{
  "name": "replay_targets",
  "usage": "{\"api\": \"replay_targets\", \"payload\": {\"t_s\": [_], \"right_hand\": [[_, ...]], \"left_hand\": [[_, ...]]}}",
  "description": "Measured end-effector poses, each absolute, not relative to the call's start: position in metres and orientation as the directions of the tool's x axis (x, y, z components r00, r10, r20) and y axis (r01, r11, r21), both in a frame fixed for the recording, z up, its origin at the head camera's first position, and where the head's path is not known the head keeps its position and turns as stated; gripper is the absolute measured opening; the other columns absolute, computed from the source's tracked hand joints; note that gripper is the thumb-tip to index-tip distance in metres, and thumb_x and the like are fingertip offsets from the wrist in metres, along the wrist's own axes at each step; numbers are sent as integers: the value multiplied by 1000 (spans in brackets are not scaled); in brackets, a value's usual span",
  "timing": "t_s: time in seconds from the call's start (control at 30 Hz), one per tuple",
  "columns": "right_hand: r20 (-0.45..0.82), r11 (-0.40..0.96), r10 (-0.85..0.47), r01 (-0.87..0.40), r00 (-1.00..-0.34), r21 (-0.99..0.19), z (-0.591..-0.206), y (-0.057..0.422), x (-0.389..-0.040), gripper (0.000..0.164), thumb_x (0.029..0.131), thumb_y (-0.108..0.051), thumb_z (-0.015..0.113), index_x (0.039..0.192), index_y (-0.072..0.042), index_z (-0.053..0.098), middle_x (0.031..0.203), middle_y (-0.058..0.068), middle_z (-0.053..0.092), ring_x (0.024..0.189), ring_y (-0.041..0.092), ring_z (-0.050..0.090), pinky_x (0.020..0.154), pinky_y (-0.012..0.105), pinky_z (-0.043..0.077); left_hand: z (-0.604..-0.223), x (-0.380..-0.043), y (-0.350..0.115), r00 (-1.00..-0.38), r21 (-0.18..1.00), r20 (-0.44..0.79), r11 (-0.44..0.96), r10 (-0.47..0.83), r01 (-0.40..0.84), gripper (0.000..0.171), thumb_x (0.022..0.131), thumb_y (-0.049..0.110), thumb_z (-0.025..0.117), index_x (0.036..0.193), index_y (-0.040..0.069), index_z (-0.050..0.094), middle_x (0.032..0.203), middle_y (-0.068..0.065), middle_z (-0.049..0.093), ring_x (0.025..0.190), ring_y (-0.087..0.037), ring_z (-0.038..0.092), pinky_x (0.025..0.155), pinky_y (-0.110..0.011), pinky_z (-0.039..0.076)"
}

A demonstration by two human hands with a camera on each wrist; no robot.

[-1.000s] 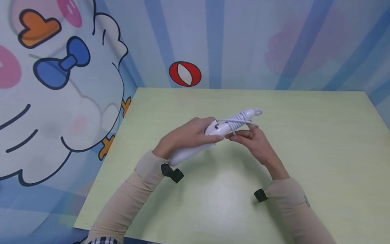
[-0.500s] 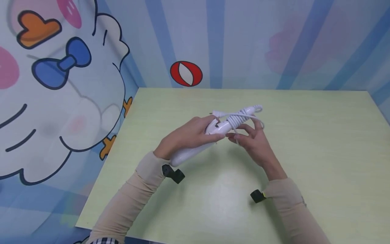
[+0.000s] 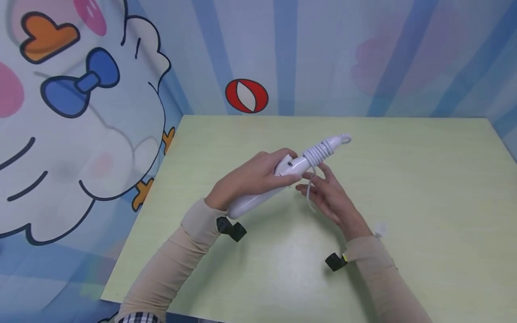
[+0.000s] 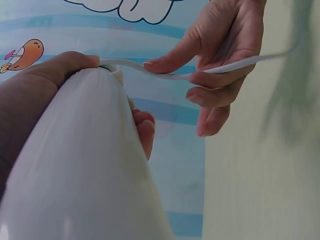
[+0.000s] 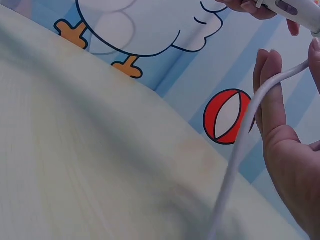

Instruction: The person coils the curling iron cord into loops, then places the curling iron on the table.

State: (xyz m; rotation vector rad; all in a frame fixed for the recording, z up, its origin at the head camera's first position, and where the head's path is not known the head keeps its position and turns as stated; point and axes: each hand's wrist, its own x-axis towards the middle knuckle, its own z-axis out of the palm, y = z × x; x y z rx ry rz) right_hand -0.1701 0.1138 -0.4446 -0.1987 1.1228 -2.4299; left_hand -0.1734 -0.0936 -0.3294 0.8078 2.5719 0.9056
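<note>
My left hand [image 3: 258,177] grips a white hand-held hair iron [image 3: 258,199] around its middle, tilted up to the right above the table. Its broad body fills much of the left wrist view. A small dark switch shows beside the thumb. Several turns of white cord [image 3: 319,153] are wound round the narrow handle. My right hand [image 3: 329,197] is just below the handle, with a loose length of cord running between its thumb and fingers. In the right wrist view the cord [image 5: 239,145] passes across the fingers and hangs down. A pale blurred piece [image 3: 380,229], perhaps the plug, shows beside the right wrist.
A pale yellow-green table [image 3: 428,188] lies beneath both hands. Behind it stands a blue striped wall [image 3: 323,58] with a printed red-and-white ball. A printed cartoon wall [image 3: 101,148] rises along the left edge.
The loose cord end has swung off the handle's top and down past my right hand. That hand has moved slightly left and down, its fingers spreading. My left hand keeps its grip, the handle slightly raised.
</note>
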Motion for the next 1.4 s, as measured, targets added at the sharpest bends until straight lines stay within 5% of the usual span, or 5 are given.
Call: {"api": "replay_targets", "payload": {"t_s": [0.57,0.93,1.07,1.2,1.4], "right_hand": [[155,-363,-258,-53,-954,-930,-446,112,-176,22,89,-3,57,107,-13,66,102,2,64,84,15,63,80,29,50],[270,90,-335,-316,-903,-944,-411,123,-174,17,87,1,58,103,2,65,97,-12,67,92,3,60,81,21,46],[391,54,-451,-462,-802,-885,-395,125,-174,20,86,8,54,104,13,61,99,-15,65,90,0,61,76,18,47],[368,-70,-523,-392,-768,-917,-388,127,-183,20,89,4,50,103,17,59,98,-4,68,85,8,64,66,21,50],[266,158,-539,-405,-799,-900,-370,130,-188,18,88,-2,59,102,5,66,97,11,69,89,9,64,75,21,49]], "left_hand": [[-328,-171,-95,-762,680,-100,603,640,418,41,85,46,60,114,19,48,89,3,59,70,-11,59,61,-27,49],[-325,-165,-94,-647,696,-156,548,746,463,42,86,42,58,120,21,46,95,4,58,75,-11,59,64,-28,49],[-323,-160,-91,-586,694,-167,516,793,502,43,87,41,58,122,21,44,97,2,57,76,-11,59,64,-27,49],[-320,-157,-88,-544,680,-194,512,816,525,43,87,42,58,122,22,43,95,3,57,75,-10,59,63,-26,49],[-316,-155,-84,-502,635,-239,525,831,566,39,87,43,57,118,23,45,90,5,58,72,-8,59,64,-25,48]]}}
